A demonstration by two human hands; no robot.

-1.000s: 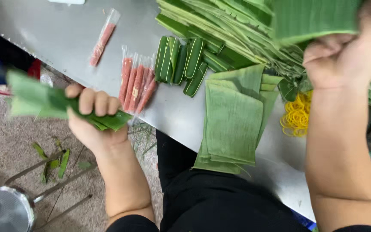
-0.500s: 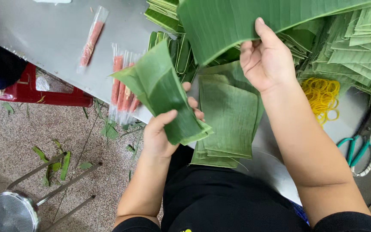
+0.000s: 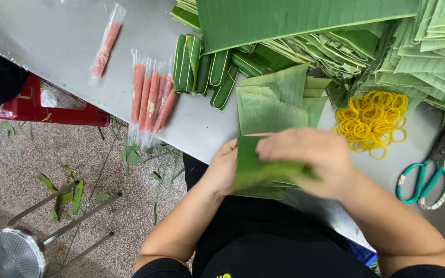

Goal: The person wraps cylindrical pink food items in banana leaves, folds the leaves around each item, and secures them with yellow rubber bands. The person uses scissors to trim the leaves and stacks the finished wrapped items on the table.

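Observation:
Both my hands meet over a folded green banana leaf piece (image 3: 256,167) at the near edge of the metal table (image 3: 68,62). My left hand (image 3: 222,167) grips its left side. My right hand (image 3: 312,159), blurred, lies across the top of the same piece. Under them lies a stack of cut leaf sheets (image 3: 269,110). Several pink sausage sticks in clear wrap (image 3: 150,100) lie to the left, and one more (image 3: 106,44) lies farther left. Leaf-wrapped rolls (image 3: 202,69) sit behind them.
A pile of yellow rubber bands (image 3: 372,121) and green-handled scissors (image 3: 428,175) lie to the right. Large leaves and heaps of leaf strips (image 3: 366,36) fill the back. A red stool (image 3: 42,110) and a metal stool (image 3: 14,252) stand on the floor at left.
My left hand brought its leaf piece from the left to the table edge in front of me. My right hand let go of the big leaf at the back and came down onto that piece.

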